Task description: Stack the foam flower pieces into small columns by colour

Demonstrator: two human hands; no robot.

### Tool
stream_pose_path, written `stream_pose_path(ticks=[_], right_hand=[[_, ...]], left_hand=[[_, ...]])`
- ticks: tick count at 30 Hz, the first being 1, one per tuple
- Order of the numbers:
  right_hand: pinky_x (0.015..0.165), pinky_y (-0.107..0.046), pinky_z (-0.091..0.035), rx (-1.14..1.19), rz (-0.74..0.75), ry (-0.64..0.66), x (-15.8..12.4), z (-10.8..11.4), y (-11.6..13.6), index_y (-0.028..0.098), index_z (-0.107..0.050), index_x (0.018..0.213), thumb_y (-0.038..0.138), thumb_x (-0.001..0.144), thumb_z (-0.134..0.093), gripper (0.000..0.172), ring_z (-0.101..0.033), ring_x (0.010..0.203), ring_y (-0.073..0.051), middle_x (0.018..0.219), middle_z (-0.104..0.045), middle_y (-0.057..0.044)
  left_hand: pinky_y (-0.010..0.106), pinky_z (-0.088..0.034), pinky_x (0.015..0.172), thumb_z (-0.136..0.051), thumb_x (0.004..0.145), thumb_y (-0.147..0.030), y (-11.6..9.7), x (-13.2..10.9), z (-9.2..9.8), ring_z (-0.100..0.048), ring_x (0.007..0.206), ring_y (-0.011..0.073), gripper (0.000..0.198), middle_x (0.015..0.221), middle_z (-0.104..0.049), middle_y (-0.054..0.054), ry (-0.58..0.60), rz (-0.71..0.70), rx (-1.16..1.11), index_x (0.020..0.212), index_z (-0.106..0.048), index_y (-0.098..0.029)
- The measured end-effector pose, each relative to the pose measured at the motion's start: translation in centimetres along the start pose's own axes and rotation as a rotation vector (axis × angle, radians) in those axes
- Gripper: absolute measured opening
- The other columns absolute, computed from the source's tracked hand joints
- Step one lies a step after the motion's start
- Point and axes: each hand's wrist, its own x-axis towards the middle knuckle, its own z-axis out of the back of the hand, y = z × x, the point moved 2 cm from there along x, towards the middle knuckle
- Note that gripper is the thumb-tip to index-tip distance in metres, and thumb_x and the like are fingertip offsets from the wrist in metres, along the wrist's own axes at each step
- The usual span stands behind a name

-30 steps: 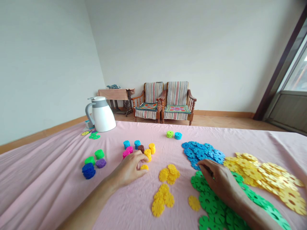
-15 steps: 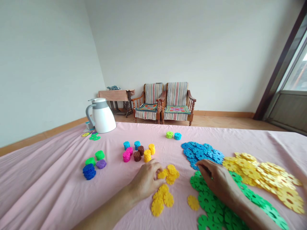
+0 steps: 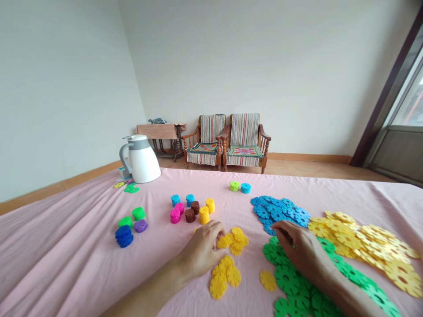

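My left hand [image 3: 203, 248] is curled at the left edge of a small group of yellow discs [image 3: 237, 242], with yellow disc edges between its thumb and index finger. More small yellow discs [image 3: 225, 276] lie just below it, and a single one [image 3: 267, 280] is farther right. My right hand [image 3: 299, 244] hovers over the green notched discs [image 3: 287, 279], its fingers pinched beside the blue disc pile [image 3: 277, 209]. Whether anything is between those fingertips is hidden. Behind my left hand stand short yellow stacks [image 3: 204, 215].
Brown [image 3: 190, 215], pink [image 3: 175, 215] and dark blue stacks [image 3: 124, 236] stand left of centre. Large yellow discs [image 3: 370, 242] spread at the right. A white jug [image 3: 143, 160] is at the back left, and lime and light-blue stacks [image 3: 245, 188] are at the back.
The whole view has shifted slightly, moving the table items a little right. A bit of yellow now shows behind my left hand. Both hands keep nearly the same pose.
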Motion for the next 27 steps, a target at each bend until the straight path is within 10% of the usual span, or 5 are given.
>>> stream_pose_path(ticks=[11, 27], right_hand=[[0.068, -0.027, -0.045, 0.001, 0.002, 0.008, 0.1, -0.2, -0.4, 0.024, -0.062, 0.094, 0.033, 0.088, -0.036, 0.028, -0.062, 0.077, -0.017, 0.087, -0.068, -0.002], [0.068, -0.027, -0.043, -0.011, -0.003, 0.003, 0.1, -0.1, -0.2, 0.024, -0.061, 0.097, 0.035, 0.089, -0.036, 0.029, -0.062, 0.078, -0.017, 0.087, -0.067, -0.002]], left_hand=[[0.021, -0.034, 0.055, -0.06, 0.066, -0.02, 3.8, 0.0, 4.6, -0.046, 0.06, 0.0102, 0.016, 0.072, -0.05, -0.003, -0.122, 0.003, 0.015, 0.082, -0.057, -0.018], [0.023, -0.035, 0.057, -0.059, 0.065, -0.017, 5.2, 0.1, 4.3, -0.047, 0.064, 0.012, 0.015, 0.08, -0.053, 0.0, -0.071, 0.021, 0.09, 0.08, -0.059, -0.018]])
